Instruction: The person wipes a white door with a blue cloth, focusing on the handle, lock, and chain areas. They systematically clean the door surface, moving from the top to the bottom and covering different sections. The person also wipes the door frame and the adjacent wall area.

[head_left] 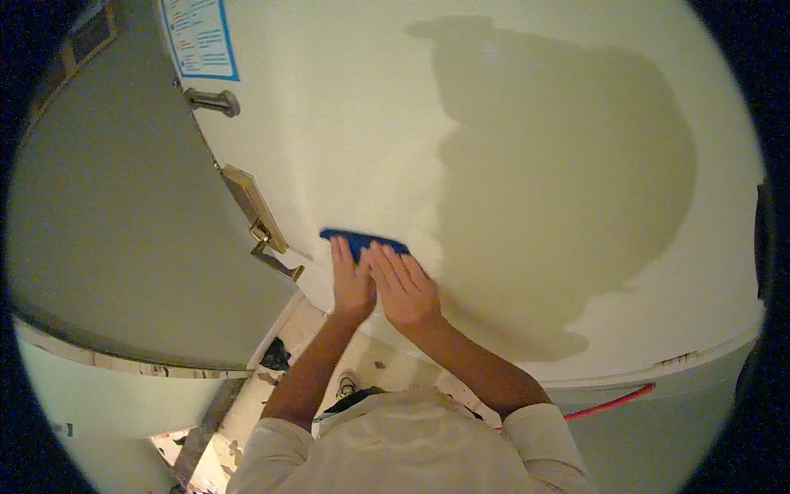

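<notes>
A blue cloth (pixel 363 238) lies flat against a pale door (pixel 358 154). My left hand (pixel 353 287) presses on its left part, fingers pointing up the door. Beside it, my right hand (pixel 407 290) covers the right part with the fingers extended. The two hands nearly meet at the thumbs, and both hide much of the cloth. Left of my hands, on the door's edge, a metal lever handle (pixel 278 262) projects from a brass-coloured plate (pixel 253 207). A large shadow (pixel 555 173) falls across the door's right side.
Above the lever, a smaller metal fitting (pixel 213 102) sticks out near the edge. A blue-bordered notice (pixel 200 43) bears writing. Below are my shoe (pixel 347 384), a dark object (pixel 276 354) on the stained floor (pixel 302 327), and a red hose-like strip (pixel 608 402) at lower right.
</notes>
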`<act>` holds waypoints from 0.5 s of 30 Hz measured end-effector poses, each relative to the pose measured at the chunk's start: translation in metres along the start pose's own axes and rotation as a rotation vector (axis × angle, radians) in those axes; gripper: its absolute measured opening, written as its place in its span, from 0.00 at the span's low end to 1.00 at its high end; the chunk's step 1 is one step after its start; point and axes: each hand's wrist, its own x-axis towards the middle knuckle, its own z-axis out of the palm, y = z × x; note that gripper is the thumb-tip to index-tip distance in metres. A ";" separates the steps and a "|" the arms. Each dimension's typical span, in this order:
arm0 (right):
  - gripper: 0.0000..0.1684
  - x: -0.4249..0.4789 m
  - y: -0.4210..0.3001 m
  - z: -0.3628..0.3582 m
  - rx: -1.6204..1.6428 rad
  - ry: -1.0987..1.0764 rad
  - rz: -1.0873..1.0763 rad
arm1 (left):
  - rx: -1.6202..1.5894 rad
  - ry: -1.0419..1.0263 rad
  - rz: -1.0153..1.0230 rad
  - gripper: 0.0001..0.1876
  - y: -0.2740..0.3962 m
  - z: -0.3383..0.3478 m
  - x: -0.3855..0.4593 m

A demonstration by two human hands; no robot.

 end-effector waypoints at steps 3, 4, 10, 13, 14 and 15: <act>0.24 -0.052 0.001 0.009 0.120 -0.142 0.035 | 0.094 -0.089 0.101 0.28 0.003 0.031 -0.063; 0.24 -0.071 0.001 0.012 0.169 -0.205 0.052 | 0.128 -0.197 0.077 0.28 0.011 0.035 -0.080; 0.24 -0.161 0.016 0.003 0.081 -0.298 0.041 | 0.157 -0.497 0.169 0.24 0.050 0.047 -0.116; 0.23 -0.138 0.022 -0.025 0.012 -0.233 0.138 | 0.167 -0.367 0.251 0.23 0.061 0.041 -0.089; 0.23 -0.123 0.025 -0.035 -0.005 -0.149 0.153 | 0.165 -0.257 0.304 0.23 0.062 0.039 -0.070; 0.23 -0.104 0.033 -0.046 -0.022 -0.068 0.174 | 0.157 -0.153 0.358 0.23 0.066 0.037 -0.050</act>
